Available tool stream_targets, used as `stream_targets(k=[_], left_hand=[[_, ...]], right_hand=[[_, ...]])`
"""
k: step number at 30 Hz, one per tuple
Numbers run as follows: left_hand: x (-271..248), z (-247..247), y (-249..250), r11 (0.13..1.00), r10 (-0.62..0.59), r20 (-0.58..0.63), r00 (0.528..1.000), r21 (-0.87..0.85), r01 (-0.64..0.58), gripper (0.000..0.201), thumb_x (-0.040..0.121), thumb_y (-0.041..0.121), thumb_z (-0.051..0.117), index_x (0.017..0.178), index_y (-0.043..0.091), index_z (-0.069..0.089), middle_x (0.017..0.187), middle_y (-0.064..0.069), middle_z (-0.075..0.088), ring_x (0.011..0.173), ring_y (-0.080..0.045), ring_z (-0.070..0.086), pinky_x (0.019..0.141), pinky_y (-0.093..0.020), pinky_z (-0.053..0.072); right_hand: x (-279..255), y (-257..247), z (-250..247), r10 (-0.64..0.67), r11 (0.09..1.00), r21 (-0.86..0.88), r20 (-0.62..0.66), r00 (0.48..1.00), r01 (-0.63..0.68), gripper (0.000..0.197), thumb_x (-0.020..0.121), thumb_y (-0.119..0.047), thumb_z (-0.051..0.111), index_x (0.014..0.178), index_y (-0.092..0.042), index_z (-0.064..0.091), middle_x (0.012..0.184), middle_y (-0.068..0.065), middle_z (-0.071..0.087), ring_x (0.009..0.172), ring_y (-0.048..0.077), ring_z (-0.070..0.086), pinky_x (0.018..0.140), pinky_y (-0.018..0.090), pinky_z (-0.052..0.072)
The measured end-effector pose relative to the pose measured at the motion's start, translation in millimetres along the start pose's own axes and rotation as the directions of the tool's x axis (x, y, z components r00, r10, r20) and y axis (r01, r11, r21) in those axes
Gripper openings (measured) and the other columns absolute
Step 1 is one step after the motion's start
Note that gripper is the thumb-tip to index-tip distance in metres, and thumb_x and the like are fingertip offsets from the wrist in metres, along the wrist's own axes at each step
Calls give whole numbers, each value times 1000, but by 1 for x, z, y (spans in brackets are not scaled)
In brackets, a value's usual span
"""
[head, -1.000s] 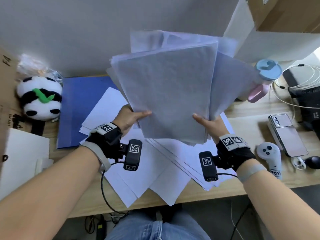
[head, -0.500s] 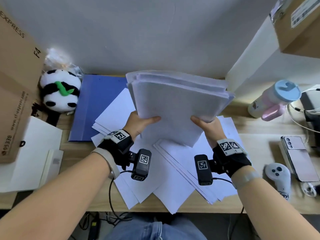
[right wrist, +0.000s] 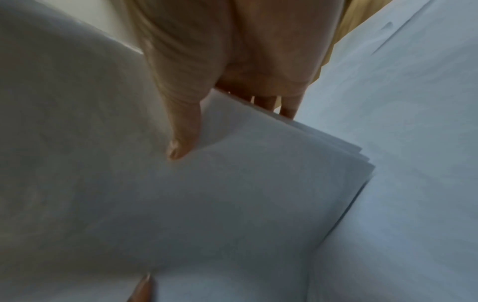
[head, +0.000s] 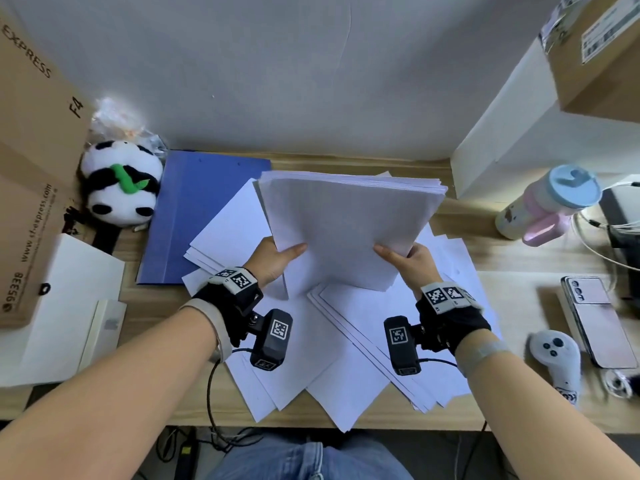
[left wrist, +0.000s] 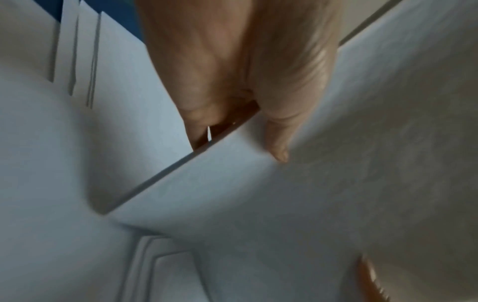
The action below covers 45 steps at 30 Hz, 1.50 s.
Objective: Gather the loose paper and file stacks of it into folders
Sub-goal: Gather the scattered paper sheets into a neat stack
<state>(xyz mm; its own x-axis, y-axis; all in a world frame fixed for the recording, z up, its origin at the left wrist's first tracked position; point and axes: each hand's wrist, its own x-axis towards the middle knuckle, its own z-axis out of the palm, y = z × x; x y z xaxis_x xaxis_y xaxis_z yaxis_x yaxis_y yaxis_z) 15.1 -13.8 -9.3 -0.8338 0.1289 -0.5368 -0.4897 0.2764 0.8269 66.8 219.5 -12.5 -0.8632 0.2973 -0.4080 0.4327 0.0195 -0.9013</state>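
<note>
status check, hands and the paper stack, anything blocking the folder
Left hand and right hand grip the white paper stack, bottom edge on the loose white sheets. Blue card folder closed, a few sheets overlapping its right edge.

Head view bright, even (edges bowed by wide lens); wrist views dim, blurred.

The head camera looks steeply down over a wooden desk (head: 512,261) from above both forearms. Each wrist camera peers along its palm, very close. All three views share the paper stack (head: 346,230) (left wrist: 284,204) (right wrist: 232,204) held over the desk.
</note>
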Motion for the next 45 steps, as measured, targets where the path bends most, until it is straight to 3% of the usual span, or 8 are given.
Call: stream_targets(k=[4,11,17,20,25,34,38,45], left_hand=[[7,-6,-7,995,-63,-62,996,-87,57,22,88,22,64,103,6,61,100,-12,62,92,-27,62,83,-34,46],[-2,-29,-46,938,-272,-186,944,-270,217,37,92,6,56,126,-8,52,119,-12,59,100,-26,58,95,-43,47],[-9,-39,-93,806,-583,26,812,-111,582,53,86,20,67,130,-3,48,124,-19,59,103,-35,61,89,-44,50],[-2,-34,-125,751,-660,79,747,32,660,91,65,32,84,140,2,41,138,-20,50,119,-38,55,102,-46,43],[3,-16,-136,798,-589,-101,802,81,597,51,85,14,66,129,-6,50,132,-25,55,123,-40,54,101,-44,47],[11,-17,-150,800,-585,-126,801,73,596,54,81,16,70,127,-6,51,130,-26,56,122,-39,55,104,-48,45],[15,-21,-158,808,-573,-118,811,86,583,55,79,18,72,125,-6,53,128,-26,57,120,-40,56,103,-50,46],[20,-28,-166,821,-550,-95,830,119,558,76,82,28,71,142,-2,34,148,-15,41,134,-33,43,112,-45,36]], right_hand=[[1,14,-5,-3,999,-33,17,1000,4,3,83,-17,68,83,-18,65,81,-6,66,70,-1,63,75,18,46],[10,71,-43,234,872,-380,-231,944,-309,37,86,-25,64,118,-6,62,120,12,63,107,26,58,92,30,42],[25,81,-65,292,644,-560,-451,844,-522,41,87,-30,53,127,-19,56,134,13,52,120,35,50,102,38,42],[37,80,-64,273,589,-620,-451,850,-518,45,88,-27,52,132,-20,50,139,12,43,127,35,38,103,39,36],[51,73,-64,290,465,-740,-391,873,-486,38,84,-30,51,120,-21,56,124,13,52,120,33,41,101,42,37],[48,65,-66,376,299,-842,-327,867,-448,60,76,-50,65,120,-12,55,129,14,43,121,33,45,100,39,40],[44,64,-68,493,376,-806,-244,835,-458,61,77,-42,69,125,-7,54,117,15,59,112,34,57,94,35,44],[34,59,-76,562,416,-808,-133,817,-417,76,76,-31,74,138,-7,39,135,13,50,123,32,49,105,39,40]])
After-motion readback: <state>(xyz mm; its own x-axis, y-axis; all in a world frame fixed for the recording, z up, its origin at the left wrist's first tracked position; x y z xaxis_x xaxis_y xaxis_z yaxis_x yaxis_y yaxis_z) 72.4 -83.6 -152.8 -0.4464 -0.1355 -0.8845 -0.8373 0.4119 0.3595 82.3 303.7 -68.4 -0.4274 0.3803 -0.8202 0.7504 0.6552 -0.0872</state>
